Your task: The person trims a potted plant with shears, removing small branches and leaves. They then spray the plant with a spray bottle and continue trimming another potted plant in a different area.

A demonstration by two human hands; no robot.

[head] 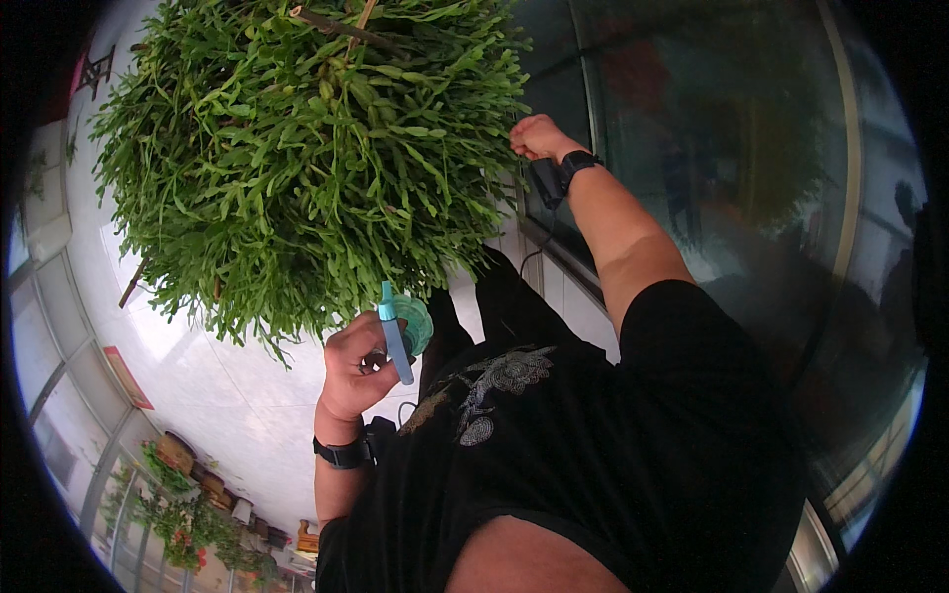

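A large, bushy holiday cactus (319, 170) with drooping, flat green stem segments fills the upper left of the view. At its near edge, my left hand (359, 363) grips a spray bottle by the neck. The bottle's blue-and-teal spray head (395, 333) faces up towards me, and its translucent green body (417, 320) shows beside it. My right hand (540, 138) is at the plant's right side with curled fingers, close to the outer leaves. Whether those fingers pinch a stem is hidden. The pot is out of sight under the foliage.
A dark, reflective glass panel (689, 133) rises close on my right. Cut woody stems (326, 24) stick out of the plant's top. Pale tiled floor (245, 400) spreads to the left, with potted plants (178, 519) along the windows. A cable (535, 253) hangs below my right wrist.
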